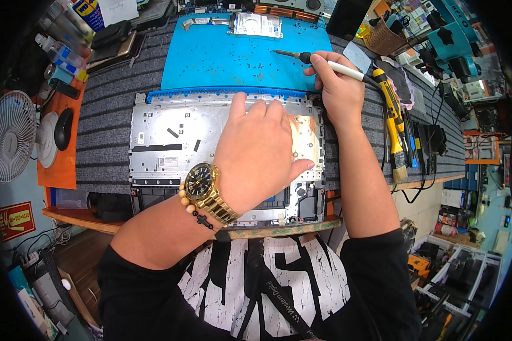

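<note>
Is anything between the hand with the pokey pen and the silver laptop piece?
Nothing visible stands between the right hand, holding the soldering iron, and the laptop panel; the left hand covers part of it.

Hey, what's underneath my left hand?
Beneath your left hand is a silvery metal laptop panel, showing on both sides. Whatever lies directly under the palm is covered.

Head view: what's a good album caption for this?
A left hand rests on a silver metal laptop chassis while the right hand holds a white-handled soldering iron.
</note>
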### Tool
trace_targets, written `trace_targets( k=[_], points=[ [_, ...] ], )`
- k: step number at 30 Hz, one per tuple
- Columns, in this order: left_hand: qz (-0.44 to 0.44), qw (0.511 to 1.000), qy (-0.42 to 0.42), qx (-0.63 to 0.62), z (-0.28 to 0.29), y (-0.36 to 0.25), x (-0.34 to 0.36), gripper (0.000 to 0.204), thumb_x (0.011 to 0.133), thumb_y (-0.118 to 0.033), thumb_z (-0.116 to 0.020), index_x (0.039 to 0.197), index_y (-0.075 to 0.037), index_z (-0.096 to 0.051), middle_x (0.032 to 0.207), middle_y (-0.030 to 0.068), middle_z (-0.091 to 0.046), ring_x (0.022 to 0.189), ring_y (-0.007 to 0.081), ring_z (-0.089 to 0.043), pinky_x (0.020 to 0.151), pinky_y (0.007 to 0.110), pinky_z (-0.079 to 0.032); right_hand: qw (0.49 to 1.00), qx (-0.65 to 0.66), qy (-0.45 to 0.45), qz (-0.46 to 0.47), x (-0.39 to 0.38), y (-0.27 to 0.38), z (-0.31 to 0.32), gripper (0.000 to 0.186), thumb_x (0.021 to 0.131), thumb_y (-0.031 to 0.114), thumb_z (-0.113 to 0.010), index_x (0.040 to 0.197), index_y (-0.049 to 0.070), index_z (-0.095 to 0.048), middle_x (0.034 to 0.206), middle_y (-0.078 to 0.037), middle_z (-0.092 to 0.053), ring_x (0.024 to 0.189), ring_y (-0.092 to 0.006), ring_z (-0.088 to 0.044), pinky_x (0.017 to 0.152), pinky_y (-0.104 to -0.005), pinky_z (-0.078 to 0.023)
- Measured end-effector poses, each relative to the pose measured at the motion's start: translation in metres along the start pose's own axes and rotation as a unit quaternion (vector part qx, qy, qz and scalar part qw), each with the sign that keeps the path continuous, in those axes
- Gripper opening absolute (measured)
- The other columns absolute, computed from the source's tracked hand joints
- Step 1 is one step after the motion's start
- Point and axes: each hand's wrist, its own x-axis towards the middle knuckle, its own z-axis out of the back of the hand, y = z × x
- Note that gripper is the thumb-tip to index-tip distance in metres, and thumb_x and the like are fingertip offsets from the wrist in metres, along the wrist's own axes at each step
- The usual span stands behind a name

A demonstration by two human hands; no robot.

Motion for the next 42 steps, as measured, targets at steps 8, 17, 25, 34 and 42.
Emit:
trace_targets(
  k=[8, 17, 25, 34, 42],
  points=[
    [-0.012, 0.999, -0.039, -0.027, 0.003, 0.006, 0.001, 0.073, 0.095, -0.06, -0.084, 0.128, 0.006, -0.081, 0.128, 0.0195, -0.079, 0.121, 0.0342, -0.074, 0.123, 0.059, -0.04, 1.0, 0.022, -0.006, 0.007, 0.0, -0.001, 0.004, 0.029, 0.105, 0.025, -0.083, 0.116, -0.002, -0.08, 0.091, -0.009, -0.084, 0.067, -0.0062, -0.064, 0.061, -0.0237, -0.05],
    [0.005, 0.979, -0.149, -0.137, 0.052, 0.056, 0.003, 0.035, 0.109, -0.024, -0.07, 0.122, 0.007, -0.081, 0.106, 0.0269, -0.08, 0.097, 0.044, -0.078, 0.084, 0.046, -0.061, 0.998, 0.064, -0.004, 0.006, -0.001, -0.005, 0.011, 0.03, 0.109, 0.019, -0.08, 0.123, -0.007, -0.077, 0.094, -0.011, -0.082, 0.072, -0.009, -0.065, 0.068, -0.0246, -0.05],
    [-0.104, 0.992, -0.05, -0.05, 0.024, 0.104, 0.006, 0.025, 0.102, -0.002, -0.069, 0.122, 0.0, -0.083, 0.12, 0.0177, -0.079, 0.11, 0.0399, -0.073, 0.098, 0.049, -0.059, 0.995, 0.1, -0.021, 0.016, -0.005, -0.003, 0.017, 0.028, 0.107, 0.021, -0.082, 0.119, -0.004, -0.078, 0.094, -0.011, -0.084, 0.07, -0.0079, -0.065, 0.064, -0.0233, -0.05],
    [-0.115, 0.992, -0.035, 0.023, 0.022, 0.1, -0.008, 0.037, 0.096, -0.006, -0.074, 0.131, -0.013, -0.084, 0.136, 0.0073, -0.071, 0.125, 0.0311, -0.066, 0.104, 0.047, -0.053, 0.991, 0.133, -0.027, -0.014, -0.015, 0.008, 0.026, 0.026, 0.108, 0.019, -0.081, 0.118, -0.005, -0.076, 0.093, -0.012, -0.082, 0.069, -0.0109, -0.065, 0.064, -0.0256, -0.051],
    [-0.089, 0.995, -0.036, 0.041, 0.013, 0.092, -0.019, 0.044, 0.091, -0.008, -0.075, 0.135, -0.005, -0.08, 0.142, 0.0066, -0.069, 0.133, 0.0309, -0.063, 0.106, 0.048, -0.052, 0.983, 0.161, -0.012, -0.086, -0.05, 0.017, 0.028, 0.019, 0.108, 0.015, -0.08, 0.115, -0.002, -0.075, 0.089, -0.011, -0.079, 0.068, -0.0129, -0.065, 0.065, -0.0274, -0.053]
  ],
)
